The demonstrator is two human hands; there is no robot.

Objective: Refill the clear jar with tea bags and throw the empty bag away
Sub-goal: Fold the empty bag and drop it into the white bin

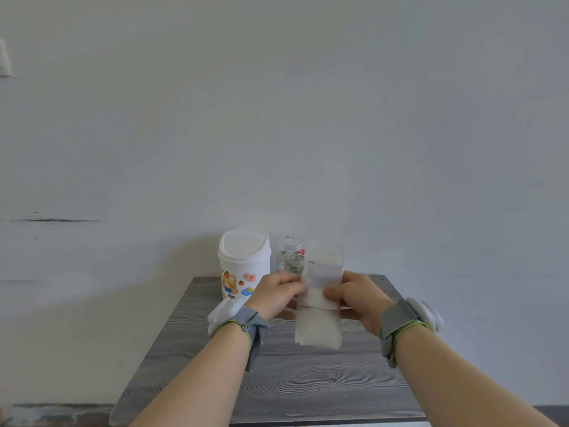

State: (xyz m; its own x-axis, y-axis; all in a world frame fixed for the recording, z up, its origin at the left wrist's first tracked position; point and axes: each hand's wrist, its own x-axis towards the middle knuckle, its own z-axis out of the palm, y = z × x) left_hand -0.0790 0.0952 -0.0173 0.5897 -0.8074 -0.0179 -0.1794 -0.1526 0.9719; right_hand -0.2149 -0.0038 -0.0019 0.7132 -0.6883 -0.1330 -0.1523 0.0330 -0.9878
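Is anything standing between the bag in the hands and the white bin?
No separate object does. The left hand and right hand hold the bag just right of the bin. The bin's lid looks closed over the opening.

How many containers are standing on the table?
2: a white swing-lid bin at the table's back edge, and a clear jar of tea bags to its right, partly hidden behind the held bag.

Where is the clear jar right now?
In the head view, the clear jar stands at the back of the table, near its middle, just right of the white bin and partly hidden behind the held-up bag.
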